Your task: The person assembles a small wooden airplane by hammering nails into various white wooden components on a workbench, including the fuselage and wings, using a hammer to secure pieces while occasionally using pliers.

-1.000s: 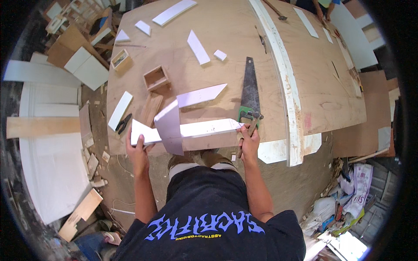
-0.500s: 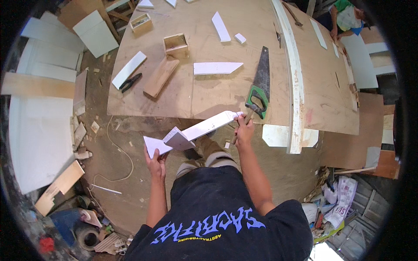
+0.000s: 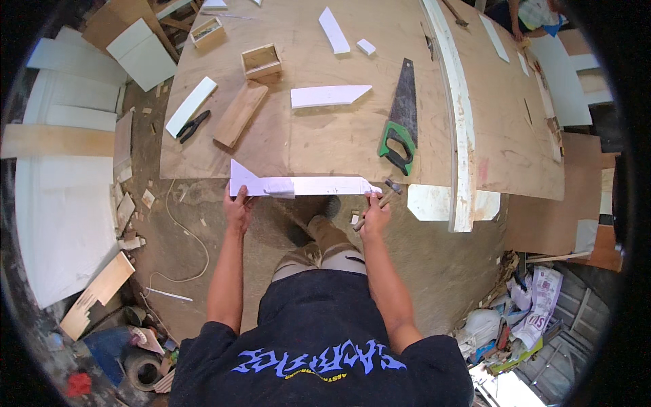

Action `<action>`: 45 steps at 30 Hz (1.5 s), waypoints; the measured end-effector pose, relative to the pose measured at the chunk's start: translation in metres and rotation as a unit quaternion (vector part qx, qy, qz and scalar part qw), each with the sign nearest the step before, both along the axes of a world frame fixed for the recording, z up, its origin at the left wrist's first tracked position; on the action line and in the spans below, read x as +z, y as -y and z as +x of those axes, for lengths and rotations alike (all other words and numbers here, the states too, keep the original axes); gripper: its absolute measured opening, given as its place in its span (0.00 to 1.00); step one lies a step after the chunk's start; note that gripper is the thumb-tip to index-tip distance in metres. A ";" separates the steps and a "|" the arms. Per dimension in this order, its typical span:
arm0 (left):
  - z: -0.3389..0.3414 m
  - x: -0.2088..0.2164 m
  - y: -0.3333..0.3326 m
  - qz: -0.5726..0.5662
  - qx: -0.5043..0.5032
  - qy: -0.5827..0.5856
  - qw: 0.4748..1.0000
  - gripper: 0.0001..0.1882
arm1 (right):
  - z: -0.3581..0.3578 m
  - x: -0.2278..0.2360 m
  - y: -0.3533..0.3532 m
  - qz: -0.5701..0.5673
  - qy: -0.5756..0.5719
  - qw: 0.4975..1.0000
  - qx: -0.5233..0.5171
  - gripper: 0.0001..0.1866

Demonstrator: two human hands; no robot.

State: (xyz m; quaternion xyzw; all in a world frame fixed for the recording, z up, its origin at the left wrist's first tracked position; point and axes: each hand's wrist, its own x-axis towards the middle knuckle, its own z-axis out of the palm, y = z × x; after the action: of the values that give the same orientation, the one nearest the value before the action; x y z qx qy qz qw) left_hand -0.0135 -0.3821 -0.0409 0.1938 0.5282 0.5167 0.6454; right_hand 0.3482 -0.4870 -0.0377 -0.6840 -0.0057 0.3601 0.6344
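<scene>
A white wooden assembly [image 3: 319, 186] is held level across my front, along the table's near edge. My left hand [image 3: 239, 209] grips its left end, below an upright pointed piece. At the tapered right end, my right hand [image 3: 376, 216] pinches the wood and also holds a hammer [image 3: 392, 187], its head up and its handle slanting down through the palm. Beyond them on the table [image 3: 325, 149] lies a handsaw [image 3: 403, 115] with a green and black handle. A white angled board [image 3: 329, 96] rests left of the saw.
Pliers [image 3: 194, 127] lie beside a white board [image 3: 192, 106] on the left. A brown block [image 3: 241, 114] and open wooden boxes [image 3: 262, 62] sit nearby. A long white beam [image 3: 456, 115] crosses the table at right. Another person's hand [image 3: 518, 34] shows far right. A cord [image 3: 178, 224] runs over the floor.
The white assembly has turned from a slant to level, its left end raised toward the table. My left hand has gone up with it. The right hand keeps its hold, slightly lower.
</scene>
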 end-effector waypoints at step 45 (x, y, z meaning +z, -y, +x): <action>0.060 0.000 -0.027 -0.040 0.187 -0.186 0.964 0.31 | 0.002 0.016 0.001 -0.033 -0.025 0.999 -0.023 0.10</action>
State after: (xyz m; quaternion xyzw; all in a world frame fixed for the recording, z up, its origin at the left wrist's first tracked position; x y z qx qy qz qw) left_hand 0.0464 -0.3556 -0.0411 0.1581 0.6862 0.5614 0.4347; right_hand 0.3507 -0.4884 -0.0218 -0.6953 0.0381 0.3628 0.6192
